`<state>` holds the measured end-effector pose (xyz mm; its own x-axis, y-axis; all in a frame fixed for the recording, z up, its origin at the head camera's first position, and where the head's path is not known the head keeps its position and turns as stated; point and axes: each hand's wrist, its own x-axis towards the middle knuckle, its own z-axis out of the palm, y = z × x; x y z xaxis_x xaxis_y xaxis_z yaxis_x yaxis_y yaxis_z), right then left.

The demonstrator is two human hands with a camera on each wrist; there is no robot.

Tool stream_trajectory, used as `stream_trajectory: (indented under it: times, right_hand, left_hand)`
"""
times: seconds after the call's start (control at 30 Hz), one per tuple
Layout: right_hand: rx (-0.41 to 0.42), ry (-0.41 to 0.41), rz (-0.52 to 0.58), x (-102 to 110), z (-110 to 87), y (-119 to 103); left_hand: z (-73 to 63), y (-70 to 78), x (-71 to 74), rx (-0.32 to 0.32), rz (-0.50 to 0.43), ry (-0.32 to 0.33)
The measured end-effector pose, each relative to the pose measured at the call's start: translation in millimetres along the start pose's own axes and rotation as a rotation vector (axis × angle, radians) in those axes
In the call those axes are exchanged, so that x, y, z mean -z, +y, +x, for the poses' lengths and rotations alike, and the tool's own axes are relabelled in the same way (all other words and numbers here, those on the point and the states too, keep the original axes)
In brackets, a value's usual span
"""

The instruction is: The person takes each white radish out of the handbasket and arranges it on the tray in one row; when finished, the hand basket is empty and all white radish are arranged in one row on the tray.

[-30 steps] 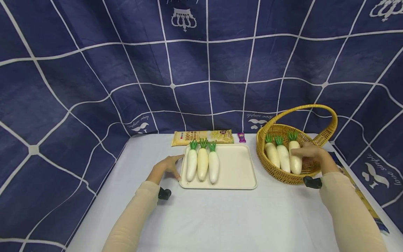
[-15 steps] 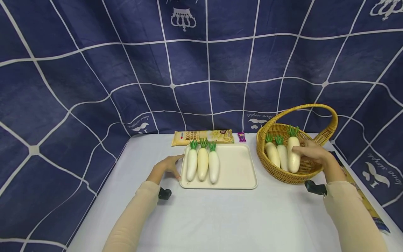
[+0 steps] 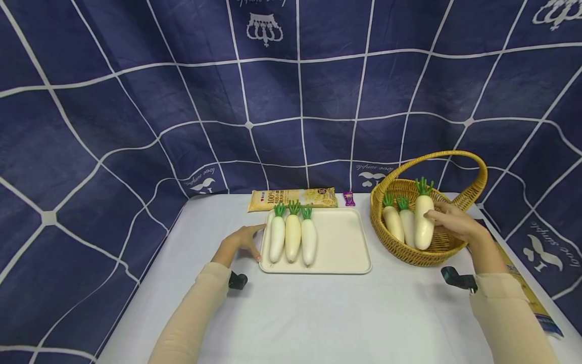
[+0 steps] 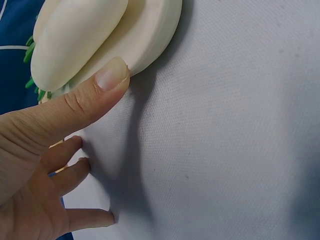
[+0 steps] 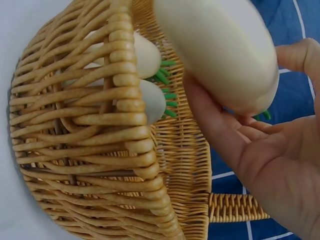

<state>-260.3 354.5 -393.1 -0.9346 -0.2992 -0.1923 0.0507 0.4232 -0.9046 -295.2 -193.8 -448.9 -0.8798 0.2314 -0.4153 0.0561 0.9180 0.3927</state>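
Note:
My right hand grips a white radish with a green top, fingers and thumb around its body. This radish is tilted over the wicker basket, above its rim in the right wrist view. Two other radishes, one cream and one white, lie inside at the left. My left hand rests at the left edge of a cream tray, fingers spread, thumb against the rim in the left wrist view. Three radishes lie side by side on the tray's left half: white, cream and white.
Behind the tray lies a yellow food packet with a small purple wrapped sweet beside it. The basket's arched handle rises over it. Another packet lies partly under the right arm. A blue checked curtain hangs behind the table.
My right hand has raised the radish from its place beside the other two in the basket, tilting its lower end leftward. The left hand and the tray have stayed still.

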Motion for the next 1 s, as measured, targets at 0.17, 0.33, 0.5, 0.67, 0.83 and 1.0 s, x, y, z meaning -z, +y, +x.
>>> stream_trajectory:
  times: [0.17, 0.33, 0.5, 0.67, 0.83, 1.0]
  right_hand:
    - [0.010, -0.002, 0.043, -2.1, -5.7, -0.3]
    - [0.002, 0.014, 0.063, -9.2, -12.9, -3.2]
    - [-0.001, 0.037, 0.043, -17.2, -20.3, -4.1]
    - [0.015, 0.051, 0.045, -23.9, -26.1, -3.6]
    - [0.033, 0.037, 0.050, -28.9, -31.1, -5.2]
    - [0.023, 0.029, 0.044, -34.5, -36.1, -6.7]
  left_hand:
    - [-0.3, 0.0, -0.2, -0.005, 0.003, 0.002]
    - [-1.0, 1.0, 0.3, -0.008, 0.008, 0.003]
    - [-1.9, 1.6, 1.0, -0.007, 0.007, 0.000]
    - [-2.8, 1.7, 1.5, -0.003, 0.006, -0.006]
    - [-0.9, 0.3, 0.4, -0.004, 0.010, -0.007]
    - [1.2, -0.9, -0.3, 0.004, -0.001, -0.007]
